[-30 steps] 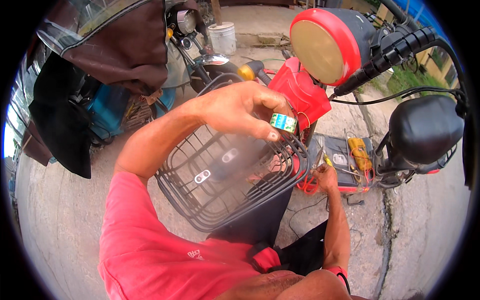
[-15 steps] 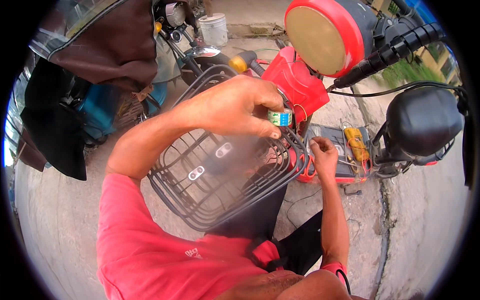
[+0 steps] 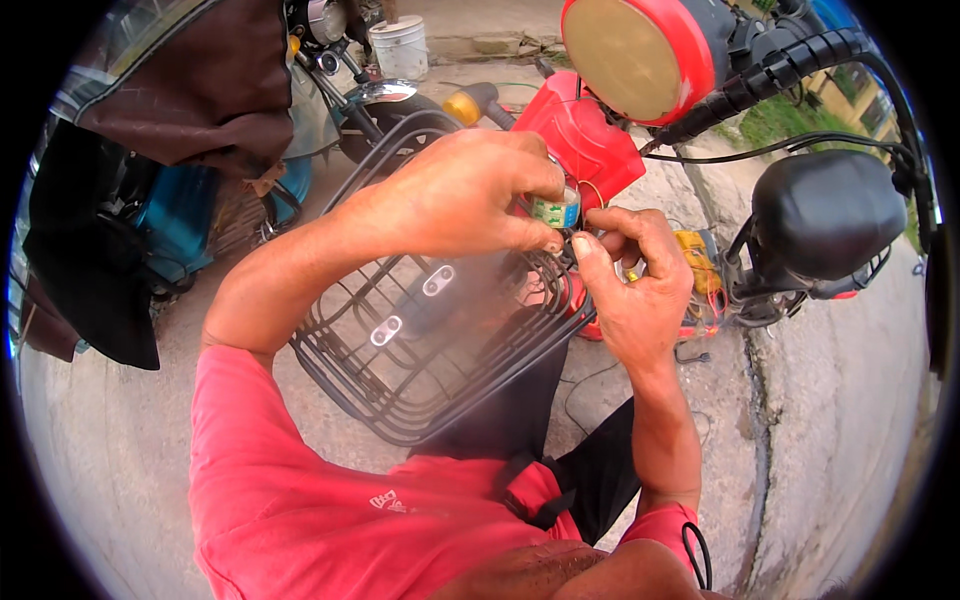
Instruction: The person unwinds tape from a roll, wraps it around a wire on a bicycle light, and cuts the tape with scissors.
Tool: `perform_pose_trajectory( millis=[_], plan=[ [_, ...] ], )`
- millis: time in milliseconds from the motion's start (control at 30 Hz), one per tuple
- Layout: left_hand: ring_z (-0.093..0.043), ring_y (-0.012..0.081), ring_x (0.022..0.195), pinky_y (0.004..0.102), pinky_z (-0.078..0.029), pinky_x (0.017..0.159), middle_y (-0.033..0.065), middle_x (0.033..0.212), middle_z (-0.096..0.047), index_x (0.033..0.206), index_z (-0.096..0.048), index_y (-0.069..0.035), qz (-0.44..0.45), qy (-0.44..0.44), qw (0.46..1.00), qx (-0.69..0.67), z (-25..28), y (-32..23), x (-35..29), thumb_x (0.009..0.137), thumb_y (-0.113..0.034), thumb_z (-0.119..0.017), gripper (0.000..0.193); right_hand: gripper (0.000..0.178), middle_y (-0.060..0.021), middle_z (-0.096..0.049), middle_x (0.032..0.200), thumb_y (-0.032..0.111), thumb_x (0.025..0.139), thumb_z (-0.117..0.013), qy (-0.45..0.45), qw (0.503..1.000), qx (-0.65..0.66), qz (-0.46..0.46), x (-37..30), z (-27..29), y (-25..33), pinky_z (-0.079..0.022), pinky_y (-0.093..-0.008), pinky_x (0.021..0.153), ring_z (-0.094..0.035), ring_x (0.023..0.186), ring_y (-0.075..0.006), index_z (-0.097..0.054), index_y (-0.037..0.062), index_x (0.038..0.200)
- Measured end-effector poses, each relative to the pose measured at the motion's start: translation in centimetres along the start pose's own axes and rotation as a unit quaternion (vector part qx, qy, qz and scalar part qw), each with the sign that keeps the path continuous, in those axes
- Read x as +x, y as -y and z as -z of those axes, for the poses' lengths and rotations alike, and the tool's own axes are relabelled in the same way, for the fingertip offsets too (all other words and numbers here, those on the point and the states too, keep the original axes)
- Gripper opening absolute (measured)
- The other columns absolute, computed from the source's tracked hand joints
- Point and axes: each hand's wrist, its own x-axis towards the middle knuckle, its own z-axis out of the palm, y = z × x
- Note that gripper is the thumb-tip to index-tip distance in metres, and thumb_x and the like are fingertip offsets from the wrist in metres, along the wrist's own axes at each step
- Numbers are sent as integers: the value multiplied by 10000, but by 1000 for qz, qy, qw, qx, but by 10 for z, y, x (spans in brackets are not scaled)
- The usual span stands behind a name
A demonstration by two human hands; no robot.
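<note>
Left hand [image 3: 480,190] grips a small green-and-blue tape roll [image 3: 556,212] above the right edge of a black wire basket [image 3: 505,383], partly blocked by the left forearm [image 3: 290,255]; right hand [image 3: 645,275] pinched alongside, contents unclear. Red plastic panel [image 3: 580,135] behind.

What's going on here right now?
A person's left hand holds a small green, white and blue roll above the edge of a black wire basket. The right hand has its thumb and fingertips close beside the roll; whether they pinch anything is too small to tell. Just beyond are a red front cover and a red-rimmed round headlight.
</note>
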Motion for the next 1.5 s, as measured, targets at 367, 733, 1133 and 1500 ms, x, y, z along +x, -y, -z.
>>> perform_pose_trajectory(
  millis=[367, 733, 1133, 1500],
  plan=[
    [-661, 275, 761, 373, -525, 648, 85, 855, -627, 1017, -736, -62, -17, -21, 999, 28, -3, -6, -4, 749, -209, -847, 326, 133, -61, -610, 759, 37, 815, -758, 5, 1000, -17, -4, 2, -3, 2, -462, -290, 598, -575, 646, -128, -734, 2, 941],
    [-664, 308, 785, 403, -518, 658, 89, 863, -636, 949, -716, -70, 2, 6, 999, 36, -4, -10, -5, 748, -215, -834, 274, 93, -63, -614, 732, 34, 822, -741, -5, 1000, -15, -10, -1, -6, -5, -452, -301, 585, -565, 626, -132, -727, -3, 906],
    [-669, 219, 822, 350, -536, 697, 113, 909, -652, 1027, -712, -9, 23, 83, 994, -69, 4, -6, 2, 818, -253, -829, 343, 84, -50, -662, 766, 68, 870, -690, 3, 995, 24, -93, 1, -4, -15, -461, -290, 602, -560, 657, -98, -691, -9, 902],
    [-614, 128, 845, 301, -516, 758, 75, 947, -671, 985, -665, 12, 83, 15, 942, -326, 5, 2, 4, 853, -214, -699, 264, 81, 13, -629, 786, 55, 923, -647, -40, 967, 200, -155, 15, -6, -5, -434, -239, 633, -542, 709, -55, -655, -22, 900]
  ],
)
